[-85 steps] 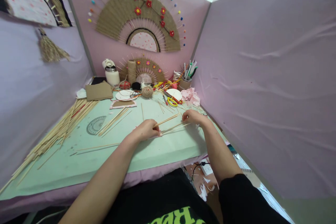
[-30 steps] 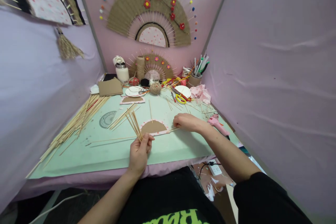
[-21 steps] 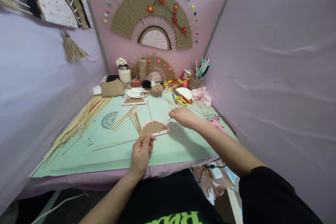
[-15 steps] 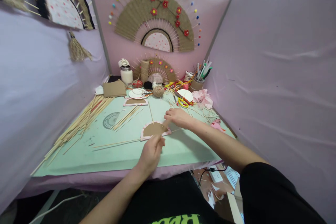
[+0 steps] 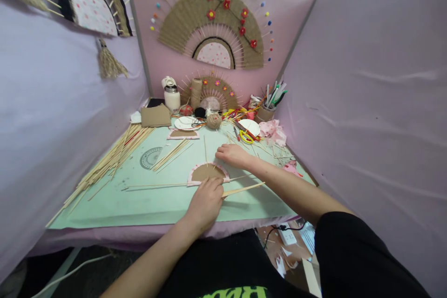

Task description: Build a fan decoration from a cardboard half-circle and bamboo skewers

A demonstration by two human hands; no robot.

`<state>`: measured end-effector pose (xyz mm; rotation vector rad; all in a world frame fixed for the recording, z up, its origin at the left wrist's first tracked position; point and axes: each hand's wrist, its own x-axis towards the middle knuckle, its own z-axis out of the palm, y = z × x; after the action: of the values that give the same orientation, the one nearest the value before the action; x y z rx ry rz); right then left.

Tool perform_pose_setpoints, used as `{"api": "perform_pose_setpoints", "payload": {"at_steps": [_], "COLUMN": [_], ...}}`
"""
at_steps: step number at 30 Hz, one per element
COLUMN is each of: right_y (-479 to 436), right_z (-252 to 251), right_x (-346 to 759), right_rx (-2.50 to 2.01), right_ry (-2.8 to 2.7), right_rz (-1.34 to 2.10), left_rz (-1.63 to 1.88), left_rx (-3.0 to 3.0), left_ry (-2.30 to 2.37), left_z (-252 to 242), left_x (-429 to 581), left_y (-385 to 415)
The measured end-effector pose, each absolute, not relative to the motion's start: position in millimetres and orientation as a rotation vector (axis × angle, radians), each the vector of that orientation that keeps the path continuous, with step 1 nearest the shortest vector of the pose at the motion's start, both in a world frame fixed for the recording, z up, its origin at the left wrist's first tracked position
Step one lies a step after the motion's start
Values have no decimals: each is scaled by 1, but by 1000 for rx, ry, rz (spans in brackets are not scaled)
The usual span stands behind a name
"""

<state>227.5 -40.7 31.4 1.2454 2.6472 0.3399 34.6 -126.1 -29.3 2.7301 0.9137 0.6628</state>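
A half-circle of brown cardboard (image 5: pixel 206 174) with a pink-and-white fabric rim lies flat near the front of the table. One thin bamboo stick (image 5: pixel 206 150) stretches away from its top; others stick out sideways along its straight edge. My left hand (image 5: pixel 205 198) rests over the lower right of that edge, its fingers closed on a few bamboo sticks (image 5: pixel 244 189) that point right. Just beyond the curved rim, at its upper right, is my right hand (image 5: pixel 232 155) with fingers pinched together. What sits between those fingertips is too small to make out.
A big bundle of bamboo sticks (image 5: pixel 108 163) lies left, near a protractor (image 5: pixel 151 158). Farther back are a second half-circle (image 5: pixel 183 134), a twine ball (image 5: pixel 213 121), yellow-handled scissors (image 5: pixel 246 137), a jar (image 5: pixel 172 98) and a tool cup (image 5: pixel 264 113). Fabric walls enclose the table.
A blurred stick stretched between both hands before; now the sticks in my left hand point right. My left hand has flattened onto the half-circle's edge. The view has shifted slightly.
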Motion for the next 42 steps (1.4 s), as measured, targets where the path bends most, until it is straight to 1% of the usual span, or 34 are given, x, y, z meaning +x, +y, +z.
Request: {"api": "perform_pose_setpoints", "payload": {"at_steps": [5,17,42], "right_y": [-37,-29,-26], "right_z": [28,25,23], "right_x": [227,220,210], "right_rx": [1302,1273,1235], "right_ry": [2678,2669,2649], "right_rz": [306,289,296], "left_rz": [707,800,765], "left_rx": [2733,2790,2787], "left_ry": [885,902,923], "left_z": [-30,-34,-32], "left_x": [33,33,33], "left_y": [-127,-130,-132]}}
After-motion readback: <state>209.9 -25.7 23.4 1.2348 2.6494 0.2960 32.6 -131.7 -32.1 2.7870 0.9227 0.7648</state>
